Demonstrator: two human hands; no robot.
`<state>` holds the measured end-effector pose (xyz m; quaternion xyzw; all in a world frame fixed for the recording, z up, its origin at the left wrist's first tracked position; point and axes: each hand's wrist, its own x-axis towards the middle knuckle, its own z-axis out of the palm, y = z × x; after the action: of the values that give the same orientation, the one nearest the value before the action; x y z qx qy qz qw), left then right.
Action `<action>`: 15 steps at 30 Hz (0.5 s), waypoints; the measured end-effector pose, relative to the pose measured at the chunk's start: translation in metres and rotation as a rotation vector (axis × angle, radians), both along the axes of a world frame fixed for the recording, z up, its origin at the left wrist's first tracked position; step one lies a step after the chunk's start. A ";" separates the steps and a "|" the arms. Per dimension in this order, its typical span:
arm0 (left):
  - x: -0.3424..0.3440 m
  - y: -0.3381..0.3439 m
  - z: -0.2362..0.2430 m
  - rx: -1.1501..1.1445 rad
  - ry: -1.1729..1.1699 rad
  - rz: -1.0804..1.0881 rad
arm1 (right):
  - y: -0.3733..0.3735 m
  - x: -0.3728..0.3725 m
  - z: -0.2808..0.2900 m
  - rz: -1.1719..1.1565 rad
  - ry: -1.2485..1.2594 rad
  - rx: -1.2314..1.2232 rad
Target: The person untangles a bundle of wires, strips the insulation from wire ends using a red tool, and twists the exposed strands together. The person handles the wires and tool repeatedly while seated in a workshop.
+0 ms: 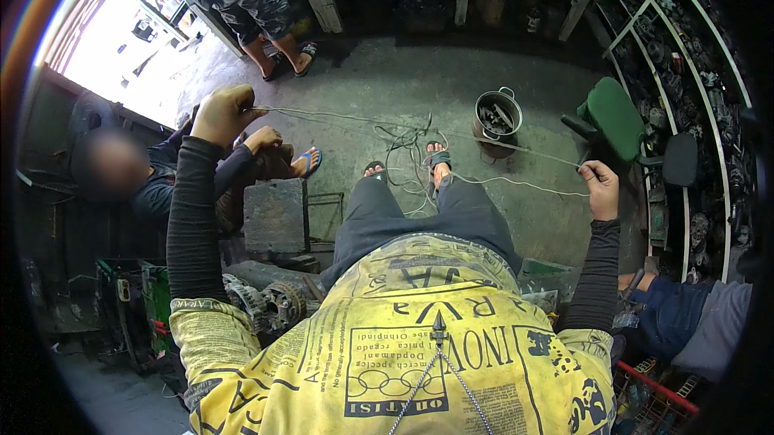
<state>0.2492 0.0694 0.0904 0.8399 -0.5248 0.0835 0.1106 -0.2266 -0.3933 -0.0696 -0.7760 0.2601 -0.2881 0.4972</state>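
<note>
My left hand (223,112) is raised at the left, fist closed on one end of a thin pale wire (347,119). The wire runs right across the concrete floor, tangles in loose loops (407,162) by my sandalled feet (438,158), then goes on to my right hand (601,187), which pinches its other end at the right. Both arms are stretched wide apart in black sleeves, and I sit wearing a yellow printed shirt and dark trousers.
A metal pot (497,116) of parts stands on the floor ahead. A green-seated chair (617,116) is at the right by shelves of parts. One person sits at my left (153,181), another stands at the back (258,8). A metal block (276,216) and motor parts (270,302) lie at my left.
</note>
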 end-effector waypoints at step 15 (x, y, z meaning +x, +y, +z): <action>-0.128 0.078 -0.035 0.127 0.270 0.428 | 0.116 -0.068 -0.101 0.379 0.416 1.328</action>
<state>0.1211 0.1475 0.0558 0.9406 -0.3198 -0.0411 0.1064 -0.2951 -0.2771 -0.1705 -0.3805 0.3306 0.1757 0.8456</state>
